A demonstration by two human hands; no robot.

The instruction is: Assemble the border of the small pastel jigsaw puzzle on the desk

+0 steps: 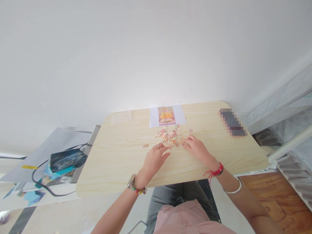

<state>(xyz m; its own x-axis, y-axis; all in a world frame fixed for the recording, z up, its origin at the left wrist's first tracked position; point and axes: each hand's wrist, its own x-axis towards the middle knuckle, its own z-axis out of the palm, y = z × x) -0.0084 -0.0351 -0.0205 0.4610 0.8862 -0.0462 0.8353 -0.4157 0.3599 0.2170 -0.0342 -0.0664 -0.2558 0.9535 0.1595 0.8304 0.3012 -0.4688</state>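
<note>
A loose heap of small jigsaw puzzle pieces [170, 136], pink, orange and pale wood, lies in the middle of the table. My left hand [154, 159] rests at the near left edge of the heap, its thumb apart from the fingers and nothing visibly held. At the right edge of the heap, my right hand [196, 148] has its fingertips drawn together on a puzzle piece [183, 143], mostly covered by the fingers. Just behind the heap lies a printed sheet [154, 118] with a picture of a yellow and orange figure.
The light wooden table [117, 162] stands against a white wall. A phone [232, 123], pixelated, lies at its right end. One stray piece [190, 130] and a few pieces [145, 145] lie apart from the heap. Left of the table is a dark bag [68, 160] with papers.
</note>
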